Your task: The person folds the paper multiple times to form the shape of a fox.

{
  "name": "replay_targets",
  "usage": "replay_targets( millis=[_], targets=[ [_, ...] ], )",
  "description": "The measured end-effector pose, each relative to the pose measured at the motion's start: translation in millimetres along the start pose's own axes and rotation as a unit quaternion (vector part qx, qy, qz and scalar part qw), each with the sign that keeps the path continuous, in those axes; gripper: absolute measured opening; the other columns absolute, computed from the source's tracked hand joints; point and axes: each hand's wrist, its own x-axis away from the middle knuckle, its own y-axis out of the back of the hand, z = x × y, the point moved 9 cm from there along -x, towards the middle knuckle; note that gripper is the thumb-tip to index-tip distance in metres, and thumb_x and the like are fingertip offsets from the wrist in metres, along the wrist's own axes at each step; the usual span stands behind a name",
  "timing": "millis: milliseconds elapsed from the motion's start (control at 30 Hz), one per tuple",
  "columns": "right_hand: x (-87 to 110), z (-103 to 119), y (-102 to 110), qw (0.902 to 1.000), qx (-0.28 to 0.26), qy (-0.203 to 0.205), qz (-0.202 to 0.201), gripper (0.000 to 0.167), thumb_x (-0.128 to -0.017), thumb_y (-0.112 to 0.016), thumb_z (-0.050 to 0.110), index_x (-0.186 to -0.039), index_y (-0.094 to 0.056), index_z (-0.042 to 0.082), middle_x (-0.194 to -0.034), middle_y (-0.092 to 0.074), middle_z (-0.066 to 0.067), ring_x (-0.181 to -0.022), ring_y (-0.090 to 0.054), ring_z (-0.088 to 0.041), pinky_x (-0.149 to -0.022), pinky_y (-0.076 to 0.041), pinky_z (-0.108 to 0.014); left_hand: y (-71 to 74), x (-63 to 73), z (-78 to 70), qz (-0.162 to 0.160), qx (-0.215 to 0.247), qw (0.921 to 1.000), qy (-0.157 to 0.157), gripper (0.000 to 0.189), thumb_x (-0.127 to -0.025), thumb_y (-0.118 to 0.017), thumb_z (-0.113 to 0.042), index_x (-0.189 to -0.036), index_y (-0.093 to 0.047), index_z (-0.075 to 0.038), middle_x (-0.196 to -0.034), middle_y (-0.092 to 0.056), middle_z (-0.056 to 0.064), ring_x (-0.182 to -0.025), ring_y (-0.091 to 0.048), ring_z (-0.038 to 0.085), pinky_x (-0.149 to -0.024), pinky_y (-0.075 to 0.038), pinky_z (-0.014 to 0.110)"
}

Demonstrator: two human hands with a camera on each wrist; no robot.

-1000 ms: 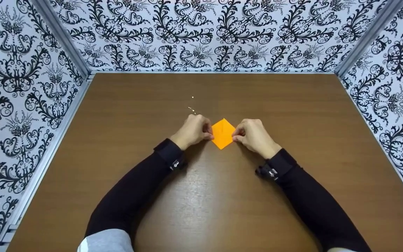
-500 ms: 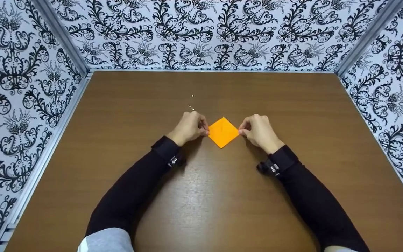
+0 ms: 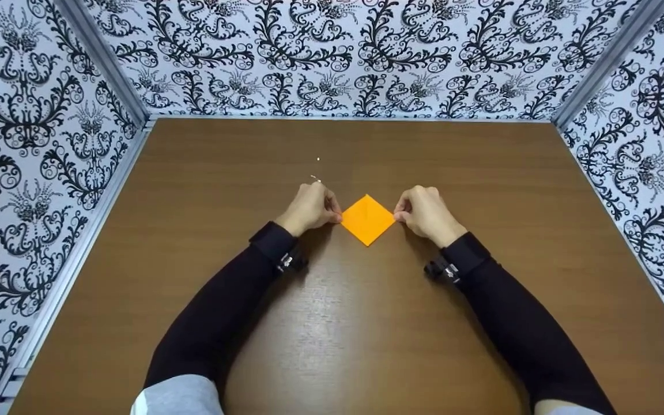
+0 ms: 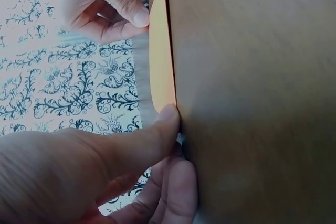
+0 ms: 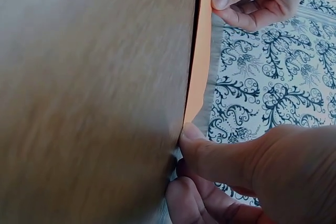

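Note:
An orange piece of folded paper [image 3: 368,221] lies diamond-wise at the middle of the table, one corner toward me. My left hand [image 3: 311,207] pinches its left corner between thumb and fingers. At the opposite corner, my right hand [image 3: 427,213] pinches the paper in the same way. Seen nearly edge-on in the left wrist view, the paper [image 4: 161,51] has a thin dark gap or shadow along its table side. The right wrist view shows the paper [image 5: 200,56] stretched between both thumbs.
The brown wooden table [image 3: 332,357] spreads around the hands. Small pale specks [image 3: 316,178] lie just beyond the left hand. Patterned black-and-white walls [image 3: 332,57] enclose the back and both sides, with grey metal rails [image 3: 101,63] at the corners.
Both hands have moved apart, out to the paper's left and right corners, so more of the diamond shows. Over the last half second they have hardly moved.

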Motion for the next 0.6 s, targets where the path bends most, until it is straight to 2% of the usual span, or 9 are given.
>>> replay_targets(
  millis=[167,400,600],
  targets=[
    [-3.7,1.7,2.4,1.0000,0.004,0.006,-0.005,0.008,-0.109,-0.085,0.008,-0.104,-0.089,0.002,-0.104,-0.086,-0.019,-0.093,-0.075,-0.033,-0.088,-0.065,-0.048,7.2,-2.2,2.7,-0.006,-0.002,0.9998,0.020,0.007,-0.097,-0.099,-0.012,-0.096,-0.094,-0.008,-0.098,-0.092,0.012,-0.077,-0.068,0.013,-0.078,-0.059,0.026],
    [-1.7,-1.3,3.0,0.9997,-0.018,0.016,-0.006,0.009,-0.109,-0.086,0.009,-0.107,-0.089,0.001,-0.105,-0.087,-0.020,-0.091,-0.074,-0.032,-0.088,-0.064,-0.046,5.1,0.2,7.0,0.003,0.009,0.9996,0.028,0.006,-0.099,-0.098,-0.013,-0.099,-0.093,-0.009,-0.102,-0.091,0.012,-0.080,-0.069,0.013,-0.078,-0.057,0.025],
    [-0.3,-6.6,8.6,0.9996,-0.029,0.000,0.002,0.012,-0.111,-0.084,0.012,-0.111,-0.090,0.002,-0.109,-0.088,-0.019,-0.095,-0.073,-0.032,-0.092,-0.062,-0.045,8.2,3.8,7.1,0.010,0.041,0.9986,0.031,0.006,-0.103,-0.094,-0.016,-0.101,-0.093,-0.010,-0.104,-0.091,0.012,-0.083,-0.072,0.015,-0.079,-0.058,0.026]
  ],
)
